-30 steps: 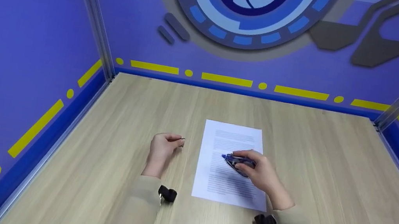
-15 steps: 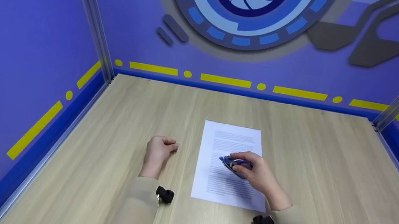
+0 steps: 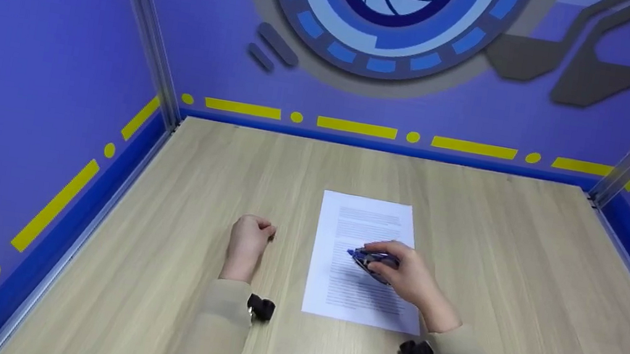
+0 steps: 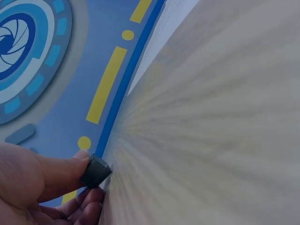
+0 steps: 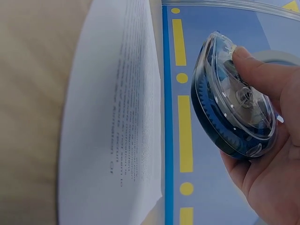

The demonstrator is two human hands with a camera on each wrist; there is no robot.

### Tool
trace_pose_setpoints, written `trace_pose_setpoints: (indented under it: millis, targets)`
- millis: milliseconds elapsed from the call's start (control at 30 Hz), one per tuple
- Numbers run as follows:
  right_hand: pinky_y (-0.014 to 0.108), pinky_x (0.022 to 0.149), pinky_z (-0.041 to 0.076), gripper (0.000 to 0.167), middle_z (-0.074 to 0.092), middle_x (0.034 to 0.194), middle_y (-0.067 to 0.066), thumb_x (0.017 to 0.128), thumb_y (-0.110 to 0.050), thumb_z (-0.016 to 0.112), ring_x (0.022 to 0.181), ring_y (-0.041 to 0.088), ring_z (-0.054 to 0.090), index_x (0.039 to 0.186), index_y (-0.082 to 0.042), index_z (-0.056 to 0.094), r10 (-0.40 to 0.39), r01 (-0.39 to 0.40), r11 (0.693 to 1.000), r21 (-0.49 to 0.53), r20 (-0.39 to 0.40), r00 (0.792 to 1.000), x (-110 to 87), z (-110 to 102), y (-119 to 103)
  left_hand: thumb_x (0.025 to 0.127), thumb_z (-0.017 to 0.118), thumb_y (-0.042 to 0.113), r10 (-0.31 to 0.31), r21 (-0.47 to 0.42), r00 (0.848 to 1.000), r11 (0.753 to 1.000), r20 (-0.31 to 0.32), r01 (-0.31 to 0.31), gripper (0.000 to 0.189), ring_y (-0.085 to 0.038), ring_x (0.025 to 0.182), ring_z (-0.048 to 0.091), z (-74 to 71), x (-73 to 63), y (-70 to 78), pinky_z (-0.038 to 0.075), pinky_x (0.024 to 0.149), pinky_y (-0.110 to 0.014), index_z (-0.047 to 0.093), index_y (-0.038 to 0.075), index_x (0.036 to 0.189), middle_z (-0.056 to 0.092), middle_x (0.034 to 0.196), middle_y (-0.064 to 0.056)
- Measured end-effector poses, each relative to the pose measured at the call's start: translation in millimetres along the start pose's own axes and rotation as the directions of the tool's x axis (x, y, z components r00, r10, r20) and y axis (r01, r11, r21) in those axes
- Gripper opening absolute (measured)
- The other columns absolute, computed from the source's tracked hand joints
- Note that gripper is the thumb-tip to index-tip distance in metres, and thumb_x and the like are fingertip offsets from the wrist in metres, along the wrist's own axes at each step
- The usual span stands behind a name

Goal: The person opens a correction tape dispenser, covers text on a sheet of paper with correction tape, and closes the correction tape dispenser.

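Note:
My right hand (image 3: 414,276) grips a correction tape dispenser (image 5: 234,101), a clear teardrop case with a dark blue gear inside. In the head view its blue tip (image 3: 351,252) points left, over the middle of a printed sheet of paper (image 3: 318,277). To the left of the sheet, my left hand (image 3: 245,246) pinches a small dark cap-like piece (image 4: 96,171) between thumb and fingers. From the head camera that piece is mostly hidden behind the fingers.
The sheet lies flat on a light wooden table (image 3: 215,174). Blue-purple panels (image 3: 204,42) with yellow markings stand around the back and sides, joined by metal posts (image 3: 145,20). Dark wrist cameras (image 3: 261,307) sit at both cuffs.
My left hand has drawn slightly left and its fingers have turned inward, so the dark piece shows less from above. My right hand and the correction tape have barely shifted.

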State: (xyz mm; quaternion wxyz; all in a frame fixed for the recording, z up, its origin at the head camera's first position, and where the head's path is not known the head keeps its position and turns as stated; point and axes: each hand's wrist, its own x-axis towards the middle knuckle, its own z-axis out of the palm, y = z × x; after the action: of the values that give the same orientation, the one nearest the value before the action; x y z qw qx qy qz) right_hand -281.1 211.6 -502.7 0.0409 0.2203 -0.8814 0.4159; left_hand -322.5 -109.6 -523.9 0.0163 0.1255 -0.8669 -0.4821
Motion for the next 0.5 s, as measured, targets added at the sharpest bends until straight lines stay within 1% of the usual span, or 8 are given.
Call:
trace_pose_setpoints:
  millis: [100, 133, 233, 367, 500]
  targets:
    - [0.036, 0.093, 0.059, 0.029, 0.074, 0.121, 0.014, 0.091, -0.005, 0.075, 0.112, 0.03, 0.069, 0.12, -0.01, 0.076, 0.012, -0.012, 1.0, 0.01, 0.006, 1.0, 0.4, 1.0, 0.2, 0.099, 0.066, 0.011, 0.009, 0.029, 1.0, 1.0, -0.002, -0.009, 0.018, -0.023, 0.09, 0.072, -0.2, -0.2, 0.3, 0.06, 0.08, -0.036, 0.078, -0.002, 0.106, 0.078, 0.099, -0.014]
    - [0.037, 0.094, 0.059, 0.029, 0.074, 0.121, 0.014, 0.091, -0.005, 0.075, 0.112, 0.03, 0.069, 0.12, -0.01, 0.076, 0.012, -0.012, 1.0, 0.007, 0.007, 1.0, 0.6, 1.4, 0.6, 0.099, 0.066, 0.011, 0.01, 0.036, 1.0, 0.999, -0.005, -0.01, 0.02, -0.025, 0.094, 0.073, -0.6, -0.6, 0.6, 0.06, 0.084, -0.038, 0.077, -0.003, 0.109, 0.078, 0.102, -0.016]
    - [0.038, 0.095, 0.058, 0.03, 0.074, 0.121, 0.013, 0.092, -0.005, 0.074, 0.113, 0.029, 0.069, 0.121, -0.01, 0.075, 0.015, -0.015, 1.0, -0.01, 0.013, 1.0, 0.7, 2.3, 1.5, 0.099, 0.066, 0.01, 0.005, 0.045, 1.0, 0.999, -0.01, -0.005, 0.019, -0.026, 0.096, 0.073, -1.4, -1.4, 0.3, 0.06, 0.086, -0.039, 0.076, -0.002, 0.11, 0.077, 0.103, -0.015]
    - [0.043, 0.096, 0.058, 0.03, 0.074, 0.121, 0.014, 0.092, -0.004, 0.074, 0.113, 0.03, 0.069, 0.121, -0.009, 0.075, 0.013, -0.012, 0.999, -0.043, 0.018, 1.0, 0.9, 2.7, 3.4, 0.099, 0.066, 0.01, -0.012, 0.052, 1.0, 0.999, -0.009, 0.012, 0.015, -0.024, 0.096, 0.07, -3.1, -3.3, 0.4, 0.059, 0.087, -0.039, 0.077, 0.001, 0.105, 0.077, 0.103, -0.013]
    - [0.048, 0.097, 0.058, 0.029, 0.074, 0.12, 0.014, 0.091, -0.004, 0.075, 0.113, 0.031, 0.069, 0.12, -0.008, 0.075, 0.012, -0.011, 0.998, -0.061, 0.012, 1.0, 3.2, 1.7, 4.5, 0.099, 0.066, 0.01, 0.02, 0.064, 1.0, 0.998, -0.018, -0.019, 0.015, -0.022, 0.09, 0.067, -3.9, -2.6, 1.2, 0.058, 0.085, -0.04, 0.079, 0.002, 0.096, 0.077, 0.101, -0.013]
